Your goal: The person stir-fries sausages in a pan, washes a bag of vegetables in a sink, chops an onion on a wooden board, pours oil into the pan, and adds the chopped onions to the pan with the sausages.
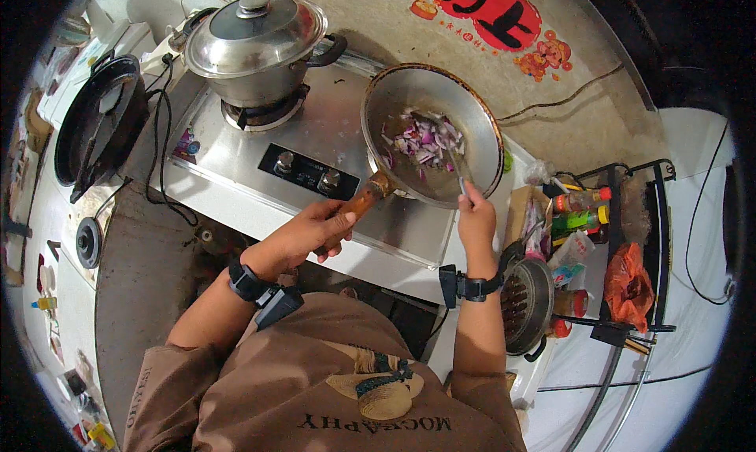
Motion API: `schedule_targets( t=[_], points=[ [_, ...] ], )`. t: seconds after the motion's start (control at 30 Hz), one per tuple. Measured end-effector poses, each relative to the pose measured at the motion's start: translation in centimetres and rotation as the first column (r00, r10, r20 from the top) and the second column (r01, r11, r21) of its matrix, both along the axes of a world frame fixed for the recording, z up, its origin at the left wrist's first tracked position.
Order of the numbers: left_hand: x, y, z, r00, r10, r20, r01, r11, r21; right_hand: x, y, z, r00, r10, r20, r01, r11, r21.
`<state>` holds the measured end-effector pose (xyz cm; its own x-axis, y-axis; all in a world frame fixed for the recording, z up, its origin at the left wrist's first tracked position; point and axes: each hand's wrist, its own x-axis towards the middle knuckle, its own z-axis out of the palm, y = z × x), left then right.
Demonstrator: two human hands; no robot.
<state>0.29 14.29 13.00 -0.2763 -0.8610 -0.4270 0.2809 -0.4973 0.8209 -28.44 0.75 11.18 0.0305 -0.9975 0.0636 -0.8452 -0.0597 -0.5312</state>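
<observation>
My left hand (322,227) grips the wooden handle (367,197) of a metal wok (384,106) with a browned rim. The wok sits over the right side of a two-burner gas stove (339,112), hiding that burner. Chopped red onion (426,140) lies in the wok's bottom. In my right hand (477,216) is the handle of a metal spatula (461,171), held above the wok's near right rim. Its blade is down among the onion pieces and partly hidden by them.
A lidded steel pot (254,56) stands on the left burner, its handle jutting right. Far left is a black pan (100,127) with a utensil in it. Right of the stove are sauce bottles (582,219), a round perforated pan (525,310) and a black rack (655,227) with a red plastic bag (629,286).
</observation>
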Motion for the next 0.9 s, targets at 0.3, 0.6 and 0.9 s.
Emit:
schedule_targets(
  t=[0.3, 0.6, 0.9],
  points=[
    [0.4, 0.5, -0.1, 0.999, -0.040, -0.004, 0.040, 0.998, -0.049, -2.8, 8.9, 4.8, 0.952, 0.091, 0.292, -0.094, 0.996, -0.003],
    [0.3, 0.6, 0.0, 0.999, -0.037, 0.029, 0.039, 0.997, -0.071, -4.0, 6.5, 2.9, 0.995, -0.045, 0.091, 0.037, 0.995, 0.091],
    [0.2, 0.7, 0.4, 0.999, -0.013, 0.039, 0.016, 0.997, -0.075, -1.5, -3.8, 0.4, 0.982, 0.038, 0.186, -0.028, 0.998, -0.057]
  ],
)
